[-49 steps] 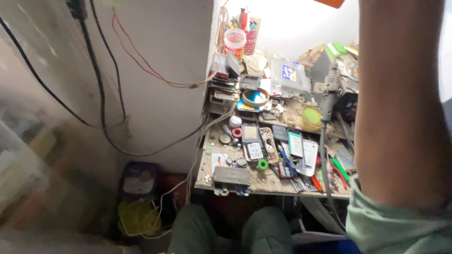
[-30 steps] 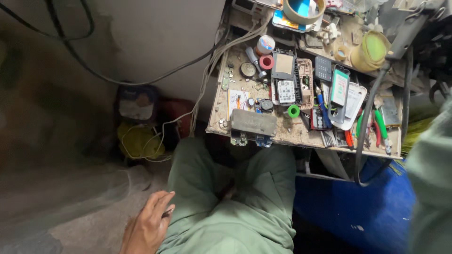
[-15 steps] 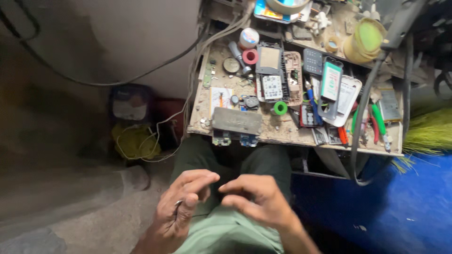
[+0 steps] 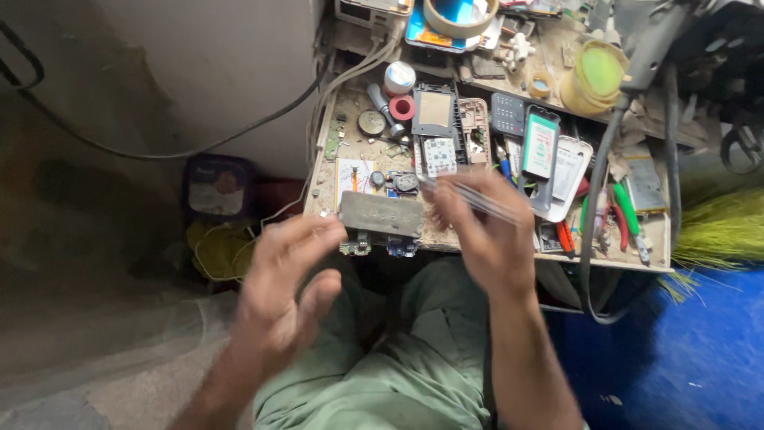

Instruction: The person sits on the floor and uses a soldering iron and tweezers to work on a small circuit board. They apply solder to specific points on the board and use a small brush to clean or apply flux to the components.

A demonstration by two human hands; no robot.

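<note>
**Cluttered bench, both hands raised before it**

Wooden and dusty, the workbench is the largest thing in view, crowded with phone parts. A yellow-green tub stands at its far right beside a roll of tape; what either holds cannot be told. A grey metal block sits at the near edge, between the hands. The right hand pinches thin tweezers, fingers closed on them, just over the bench's front. The left hand hangs loosely open, blurred, with a tiny pale piece at its fingertip. Green trousers fill the space below.
</note>
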